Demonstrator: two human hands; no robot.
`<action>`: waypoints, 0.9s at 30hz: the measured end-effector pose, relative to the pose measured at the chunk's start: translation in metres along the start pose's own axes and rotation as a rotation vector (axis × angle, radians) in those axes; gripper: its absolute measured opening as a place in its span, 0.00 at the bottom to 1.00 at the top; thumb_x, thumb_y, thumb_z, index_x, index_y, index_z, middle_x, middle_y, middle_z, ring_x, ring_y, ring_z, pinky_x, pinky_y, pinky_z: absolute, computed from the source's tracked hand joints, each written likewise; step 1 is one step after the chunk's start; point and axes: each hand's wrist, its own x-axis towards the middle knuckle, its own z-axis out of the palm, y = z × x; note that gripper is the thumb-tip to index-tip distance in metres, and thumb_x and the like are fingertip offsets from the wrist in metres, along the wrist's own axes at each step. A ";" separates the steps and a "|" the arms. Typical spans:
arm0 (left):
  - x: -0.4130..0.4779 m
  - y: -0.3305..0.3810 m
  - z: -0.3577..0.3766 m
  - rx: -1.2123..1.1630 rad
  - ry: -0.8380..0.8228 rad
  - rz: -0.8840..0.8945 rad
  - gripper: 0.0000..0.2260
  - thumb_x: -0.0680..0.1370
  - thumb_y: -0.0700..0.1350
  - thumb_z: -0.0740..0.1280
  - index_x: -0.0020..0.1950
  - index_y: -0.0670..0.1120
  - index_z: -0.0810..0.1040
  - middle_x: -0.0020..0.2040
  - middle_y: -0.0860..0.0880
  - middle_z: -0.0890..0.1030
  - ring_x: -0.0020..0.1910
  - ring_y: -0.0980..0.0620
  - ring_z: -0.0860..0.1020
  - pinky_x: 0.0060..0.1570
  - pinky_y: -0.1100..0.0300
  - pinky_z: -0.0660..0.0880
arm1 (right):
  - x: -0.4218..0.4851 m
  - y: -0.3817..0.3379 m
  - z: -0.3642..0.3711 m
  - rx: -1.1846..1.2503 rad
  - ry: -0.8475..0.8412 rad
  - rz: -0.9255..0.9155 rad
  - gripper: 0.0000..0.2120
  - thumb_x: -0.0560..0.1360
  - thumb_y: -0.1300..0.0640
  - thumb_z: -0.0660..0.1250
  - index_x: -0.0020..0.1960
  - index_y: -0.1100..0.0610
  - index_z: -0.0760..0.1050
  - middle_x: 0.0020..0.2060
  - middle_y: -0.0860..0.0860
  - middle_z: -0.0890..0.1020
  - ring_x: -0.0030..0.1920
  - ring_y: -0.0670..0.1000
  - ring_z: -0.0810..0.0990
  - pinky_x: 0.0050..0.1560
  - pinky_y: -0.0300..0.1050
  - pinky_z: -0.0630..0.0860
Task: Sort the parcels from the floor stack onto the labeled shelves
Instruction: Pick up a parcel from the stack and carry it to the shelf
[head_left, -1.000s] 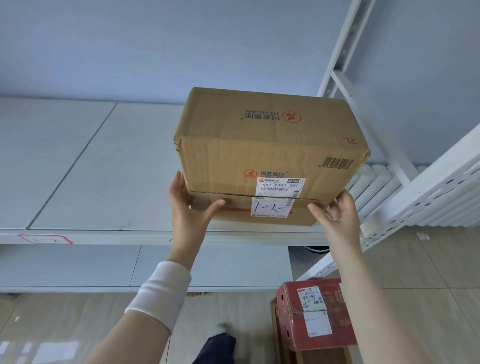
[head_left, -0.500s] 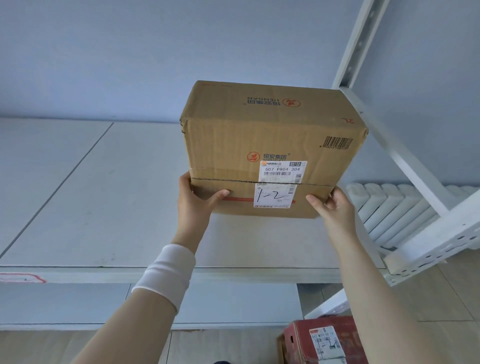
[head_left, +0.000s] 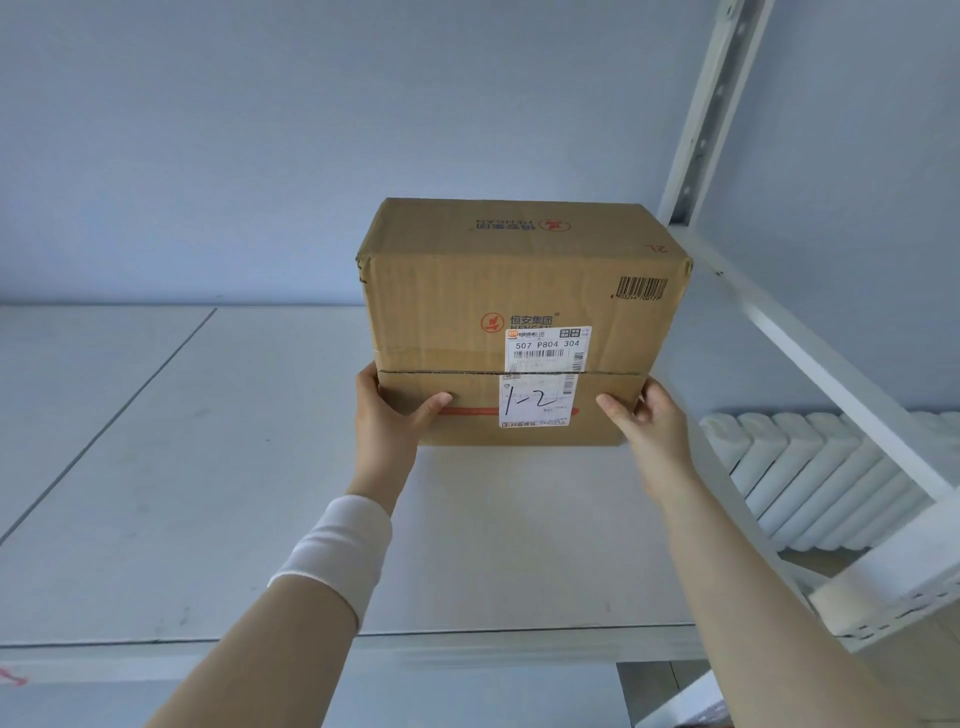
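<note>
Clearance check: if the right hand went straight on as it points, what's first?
The cardboard box, which the right hand grips at its lower right corner; behind it likely the wall, depth unclear.

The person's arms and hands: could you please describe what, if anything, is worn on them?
The left hand and right hand are both ungloved, with no ring or watch showing. A white fabric band wraps the left forearm just behind the wrist; the right forearm has no sleeve or band.

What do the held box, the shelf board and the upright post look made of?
Box: matte brown corrugated cardboard; vertical ribbing and a flap seam show. Shelf board: smooth, matte white panel, painted metal or laminate, unclear which. Upright post: likely white-painted steel, given its punched slots.
</note>
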 end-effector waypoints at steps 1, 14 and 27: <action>-0.001 0.002 0.000 0.005 -0.005 -0.005 0.33 0.68 0.44 0.76 0.68 0.45 0.64 0.58 0.54 0.72 0.54 0.55 0.71 0.46 0.69 0.69 | -0.001 -0.002 0.000 -0.006 -0.004 0.005 0.15 0.72 0.63 0.70 0.57 0.53 0.75 0.48 0.43 0.82 0.47 0.38 0.80 0.54 0.39 0.72; -0.084 0.024 -0.043 0.180 0.052 -0.199 0.39 0.72 0.49 0.73 0.76 0.48 0.54 0.75 0.51 0.60 0.74 0.55 0.60 0.71 0.57 0.61 | -0.097 -0.050 -0.020 -0.085 0.016 0.191 0.34 0.73 0.60 0.70 0.75 0.57 0.59 0.73 0.48 0.63 0.74 0.47 0.61 0.72 0.47 0.62; -0.250 0.030 -0.045 0.279 -0.453 -0.088 0.27 0.74 0.47 0.70 0.71 0.49 0.64 0.71 0.54 0.67 0.70 0.56 0.65 0.64 0.66 0.60 | -0.311 -0.059 -0.084 -0.258 0.189 0.454 0.31 0.73 0.50 0.70 0.72 0.48 0.62 0.72 0.48 0.65 0.72 0.51 0.65 0.63 0.45 0.69</action>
